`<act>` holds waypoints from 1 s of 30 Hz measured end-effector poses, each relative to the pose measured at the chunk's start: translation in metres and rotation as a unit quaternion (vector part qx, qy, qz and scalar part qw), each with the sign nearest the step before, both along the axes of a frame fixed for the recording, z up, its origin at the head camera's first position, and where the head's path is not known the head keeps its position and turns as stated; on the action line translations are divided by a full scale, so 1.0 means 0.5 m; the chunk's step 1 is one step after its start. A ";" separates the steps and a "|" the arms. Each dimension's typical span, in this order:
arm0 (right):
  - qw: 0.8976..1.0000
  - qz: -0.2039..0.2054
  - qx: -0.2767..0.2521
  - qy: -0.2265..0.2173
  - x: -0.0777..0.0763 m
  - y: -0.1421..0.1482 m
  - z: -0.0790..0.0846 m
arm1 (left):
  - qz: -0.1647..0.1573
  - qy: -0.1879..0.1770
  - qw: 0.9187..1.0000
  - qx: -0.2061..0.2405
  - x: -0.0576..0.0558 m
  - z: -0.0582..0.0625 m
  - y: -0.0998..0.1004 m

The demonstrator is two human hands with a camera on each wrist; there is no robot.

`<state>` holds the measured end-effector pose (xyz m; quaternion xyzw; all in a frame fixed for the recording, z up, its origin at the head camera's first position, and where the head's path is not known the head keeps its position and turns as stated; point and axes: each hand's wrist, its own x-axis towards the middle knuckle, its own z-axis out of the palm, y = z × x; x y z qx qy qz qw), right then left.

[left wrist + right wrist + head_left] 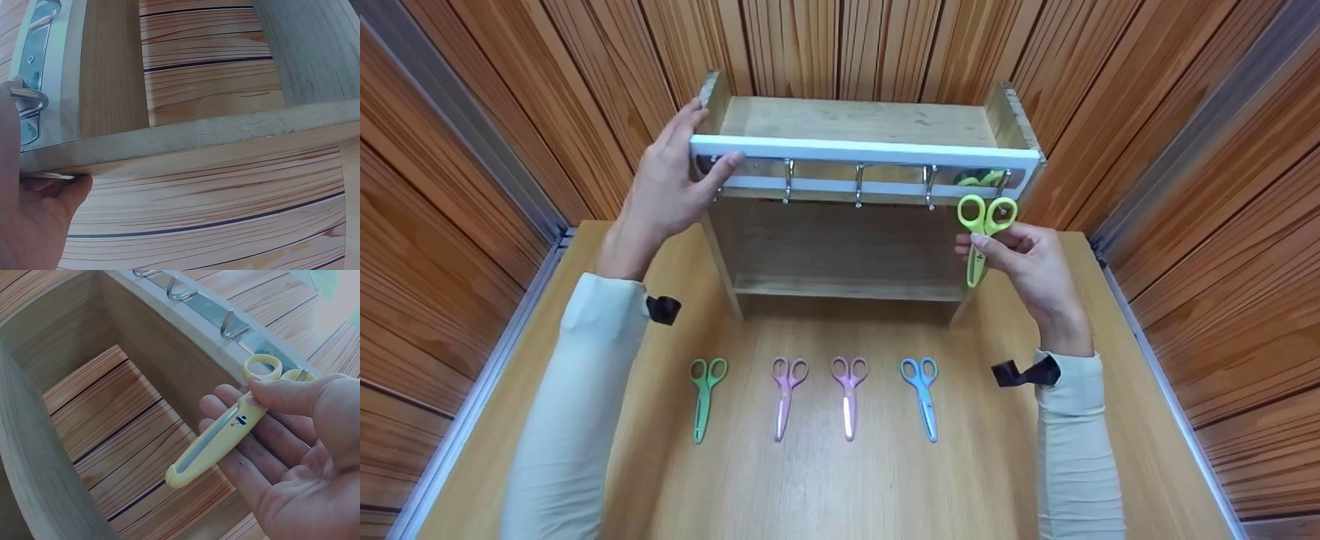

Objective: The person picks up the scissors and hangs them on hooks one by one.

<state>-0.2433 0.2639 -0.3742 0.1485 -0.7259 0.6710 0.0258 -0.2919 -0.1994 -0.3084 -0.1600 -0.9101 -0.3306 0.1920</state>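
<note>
My left hand (664,176) holds the left end of a wooden shelf (859,120), its thumb over the front of the hook rail (825,148) and its other fingers round the side board. The left wrist view shows those fingers (76,194) against the board's outer face. Between thumb and fingers, my right hand (1031,262) pinches yellow-green scissors (976,255), loops up and covered blades down. One loop overlaps the rightmost hook (1003,180); I cannot tell whether the hook bears it. A printed mark shows on the scissors (225,433) in the right wrist view.
Several metal hooks, including a middle one (859,184), line the rail. On the wooden table (810,495) lie green scissors (703,397), pink scissors (784,397), a second pink pair (849,397) and blue scissors (922,397). Wood-patterned walls (1222,300) surround the table.
</note>
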 end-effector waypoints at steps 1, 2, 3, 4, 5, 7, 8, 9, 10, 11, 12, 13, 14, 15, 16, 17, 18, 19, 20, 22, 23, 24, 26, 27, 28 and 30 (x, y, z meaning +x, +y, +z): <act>1.000 0.002 0.000 -0.002 -0.002 0.000 -0.002 | 0.000 0.001 1.000 0.000 0.000 0.000 0.000; 1.000 0.003 0.000 -0.004 -0.005 0.000 -0.004 | 0.000 0.002 1.000 0.000 0.000 0.001 0.000; 1.000 0.005 0.001 -0.006 -0.007 0.000 -0.007 | 0.000 0.003 1.000 0.000 0.000 0.001 -0.001; 1.000 0.006 0.002 -0.008 -0.009 -0.001 -0.009 | 0.000 0.006 1.000 0.000 0.000 0.000 -0.001; 1.000 0.008 0.003 -0.009 -0.011 -0.002 -0.011 | 0.000 0.008 1.000 -0.001 -0.001 0.000 -0.002; 1.000 0.009 0.003 -0.013 -0.014 -0.003 -0.014 | 0.001 0.012 1.000 -0.002 -0.002 0.001 -0.003; 1.000 0.010 0.001 -0.015 -0.016 -0.004 -0.015 | 0.001 0.013 1.000 -0.002 -0.003 0.001 -0.003; 1.000 0.010 0.001 -0.016 -0.017 -0.005 -0.016 | 0.001 0.013 1.000 -0.002 -0.003 0.001 -0.003; 1.000 0.011 0.000 -0.017 -0.017 -0.005 -0.016 | 0.002 0.013 1.000 -0.002 -0.003 0.002 -0.003; 1.000 0.010 0.001 -0.018 -0.017 -0.005 -0.016 | 0.001 0.014 1.000 -0.002 -0.003 0.002 -0.003; 1.000 0.007 0.004 -0.018 -0.017 -0.004 -0.016 | 0.001 0.014 1.000 -0.002 -0.003 0.001 -0.002; 1.000 0.003 0.009 -0.018 -0.016 -0.003 -0.016 | 0.000 0.013 1.000 -0.002 -0.003 0.000 -0.001; 1.000 -0.001 0.013 -0.018 -0.015 -0.001 -0.016 | -0.002 0.014 1.000 -0.002 -0.003 -0.001 0.000; 1.000 -0.005 0.018 -0.018 -0.013 0.001 -0.016 | -0.003 0.015 1.000 -0.002 -0.003 -0.001 0.001; 1.000 -0.011 0.022 -0.018 -0.012 0.003 -0.016 | -0.006 0.016 1.000 0.000 -0.004 -0.003 0.002; 0.999 -0.016 0.025 -0.018 -0.010 0.005 -0.016 | -0.009 0.017 1.000 0.001 -0.005 -0.004 0.003; 0.999 -0.020 0.029 -0.018 -0.008 0.005 -0.015 | -0.011 0.019 1.000 0.002 -0.005 -0.005 0.004; 0.999 -0.021 0.031 -0.017 -0.007 0.006 -0.014 | -0.012 0.020 1.000 0.003 -0.005 -0.005 0.004; 0.999 -0.023 0.033 -0.016 -0.006 0.006 -0.013 | -0.012 0.022 1.000 0.004 -0.006 -0.004 0.004; 0.999 -0.027 0.045 -0.013 -0.003 0.005 -0.011 | -0.012 0.024 1.000 0.006 -0.005 -0.004 0.003; 0.998 -0.030 0.058 -0.012 -0.001 0.006 -0.011 | -0.011 0.023 1.000 0.005 -0.005 -0.003 0.003; 0.997 -0.034 0.073 -0.010 0.002 0.006 -0.010 | -0.010 0.023 1.000 0.004 -0.005 -0.003 0.002; 0.994 -0.044 0.103 -0.010 0.007 0.008 -0.010 | -0.008 0.021 1.000 0.002 -0.004 -0.002 0.001; 0.992 -0.049 0.119 -0.011 0.011 0.010 -0.010 | -0.007 0.021 1.000 0.002 -0.004 -0.002 0.001; 0.989 -0.054 0.134 -0.014 0.014 0.011 -0.011 | -0.007 0.020 1.000 0.001 -0.003 -0.001 0.000; 0.983 -0.070 0.166 -0.024 0.021 0.015 -0.013 | -0.005 0.018 1.000 -0.001 -0.002 -0.001 0.000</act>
